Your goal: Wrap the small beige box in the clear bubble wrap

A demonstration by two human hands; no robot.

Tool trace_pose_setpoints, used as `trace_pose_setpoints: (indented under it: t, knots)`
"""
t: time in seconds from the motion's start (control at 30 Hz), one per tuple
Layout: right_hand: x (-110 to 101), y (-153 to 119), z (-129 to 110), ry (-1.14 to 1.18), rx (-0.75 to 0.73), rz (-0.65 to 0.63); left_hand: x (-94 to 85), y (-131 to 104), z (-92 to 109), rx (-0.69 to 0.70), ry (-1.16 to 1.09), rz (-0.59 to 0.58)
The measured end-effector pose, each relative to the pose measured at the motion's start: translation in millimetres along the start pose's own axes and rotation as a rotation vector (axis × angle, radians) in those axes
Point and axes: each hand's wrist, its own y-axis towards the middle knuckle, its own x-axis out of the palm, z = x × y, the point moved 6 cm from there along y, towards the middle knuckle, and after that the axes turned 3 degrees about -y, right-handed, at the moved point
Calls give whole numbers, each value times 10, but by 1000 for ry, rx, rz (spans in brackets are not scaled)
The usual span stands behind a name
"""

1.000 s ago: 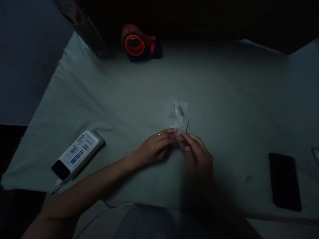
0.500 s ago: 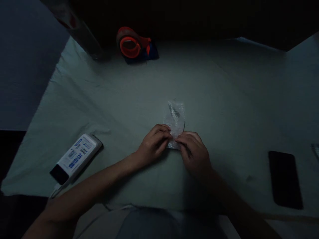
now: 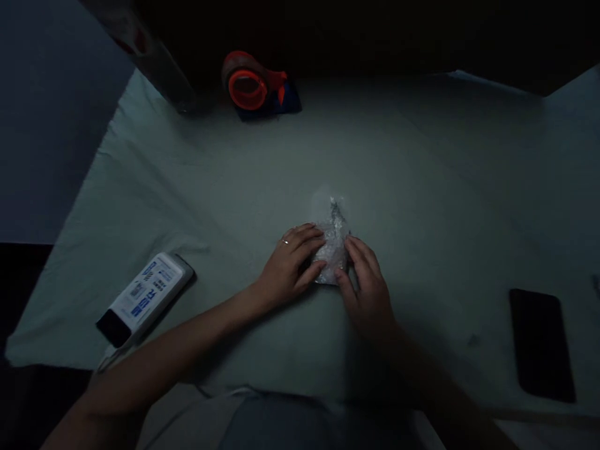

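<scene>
A small clear packet (image 3: pixel 332 247) that looks like bubble wrap lies on the cloth-covered table, with a dark streak showing near its top. My left hand (image 3: pixel 293 259) rests on its left side, fingers stretched out over the plastic and thumb lower down. On the opposite edge, my right hand (image 3: pixel 368 281) touches the packet with its fingertips, the thumb apart from the fingers near the bottom corner. Both hands are open. What the packet contains cannot be made out in the dim light.
An orange tape dispenser (image 3: pixel 248 89) stands at the back left, by a dark upright surface. To the left lies a white power bank (image 3: pixel 150 294) with a cable at its lower end. A black phone (image 3: pixel 542 344) is at the right, on the pale green cloth (image 3: pixel 422 187).
My fingers were pinching the packet's lower middle; they have spread apart to its two sides. The packet's lower part now shows more between the hands. The view has shifted slightly.
</scene>
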Motion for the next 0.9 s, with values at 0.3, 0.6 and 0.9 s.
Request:
trace_pose_setpoints:
  t: [0.3, 0.6, 0.9]
  knots:
    - [44, 123, -87, -143, -154, -141, 90, -22, 18, -5, 80, -117]
    - [47, 302, -146, -272, -148, -243, -57, -18, 183, 250, 144, 108]
    - [-18, 491, -82, -205, -228, -347, -29, -34, 277, 450, 183, -20]
